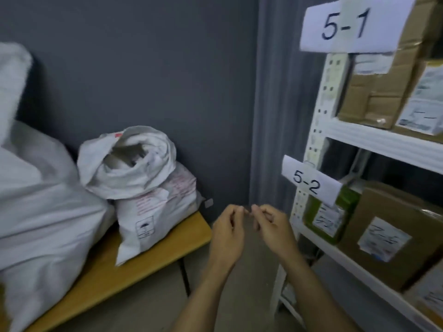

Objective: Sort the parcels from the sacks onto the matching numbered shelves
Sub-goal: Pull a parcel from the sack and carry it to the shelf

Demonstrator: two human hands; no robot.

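Note:
My left hand (227, 232) and my right hand (273, 226) are raised side by side in front of me, fingers curled, their fingertips meeting; neither holds a parcel. To their left an open white sack (127, 161) lies on a second white sack (155, 212) on a wooden table (167, 243). A large white sack (36, 212) fills the left. On the right stands a white shelf rack (374, 140) with paper labels 5-1 (345, 25) and 5-2 (309, 183). Brown boxes (374, 99) sit on the upper shelf. A green parcel (328, 219) and a brown box (393, 233) sit below.
A dark grey wall (167, 68) runs behind the table and meets a corner beside the rack. Grey floor (239, 295) shows between the table's edge and the rack, under my forearms. Another parcel shows at the bottom right edge (429, 300).

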